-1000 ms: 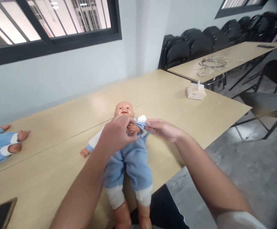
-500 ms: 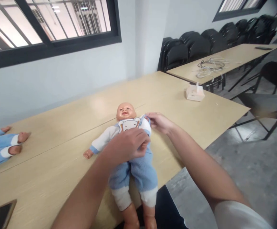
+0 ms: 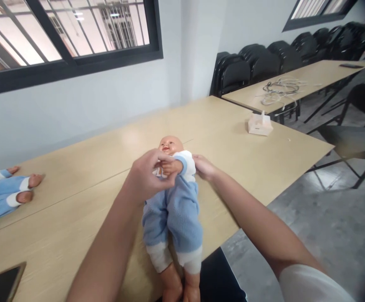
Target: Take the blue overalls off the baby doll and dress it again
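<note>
A baby doll point(image 3: 182, 218) in a white top and fuzzy blue trousers lies on its back on the table, its legs toward me. My left hand point(image 3: 151, 172) is closed around the doll's small hand point(image 3: 171, 167), holding that arm bent across its chest. The white sleeve point(image 3: 187, 161) with a blue cuff covers this arm down to the wrist. At the doll's shoulder side, my right hand point(image 3: 205, 167) pinches the sleeve's outer edge, its fingertips partly hidden behind the cloth. The bear print on the chest is mostly covered by my left hand.
Another doll's legs point(image 3: 6, 191) in blue trousers lie at the left edge. A phone point(image 3: 4, 283) rests at lower left. A white tissue box point(image 3: 260, 124) stands toward the right end of the table point(image 3: 91, 147). Cables point(image 3: 281, 90) lie on a second table; black chairs point(image 3: 234, 73) stand behind.
My left hand has moved up and left, drawing the doll's arm across its chest. The sleeve now covers that arm to the wrist. The doll's body has turned slightly.
</note>
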Demonstrator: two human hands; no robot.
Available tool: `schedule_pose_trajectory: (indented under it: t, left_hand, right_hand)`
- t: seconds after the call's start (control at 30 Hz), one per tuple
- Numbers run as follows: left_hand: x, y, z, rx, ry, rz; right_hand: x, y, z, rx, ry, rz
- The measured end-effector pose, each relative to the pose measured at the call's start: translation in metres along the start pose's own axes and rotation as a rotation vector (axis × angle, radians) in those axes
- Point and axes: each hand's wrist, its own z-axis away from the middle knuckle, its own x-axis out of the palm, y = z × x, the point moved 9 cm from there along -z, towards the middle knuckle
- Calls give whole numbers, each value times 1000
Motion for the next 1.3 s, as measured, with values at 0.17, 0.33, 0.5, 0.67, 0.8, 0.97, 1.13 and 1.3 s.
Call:
schedule_pose_trajectory:
  t: [0.17,0.33,0.5,0.67,0.8,0.97,1.13,1.3]
  left_hand:
    - [-9,-9,-2,-36,169,-31]
    - [-8,-7,0,-31,179,-6]
    - [-10,-14,0,-64,177,29]
    - [11,6,0,44,89,-47]
    - [81,43,13,255,-390,-16]
    - [121,74,31,335,-618,23]
    - [76,53,22,100,-439,139]
    - [20,8,55,-136,-119,34]
  right_hand:
    - [-8,18,26,-9,71,102]
    - [-22,20,37,-44,250,486]
    - [-16,12,27,-39,287,570]
    - [-14,10,29,-33,152,379]
    - [-7,9,45,45,-81,28]
    - [-10,-2,53,89,-181,-15]
    - [-16,-3,48,82,-182,40]
    - [-27,-5,42,-100,-139,312]
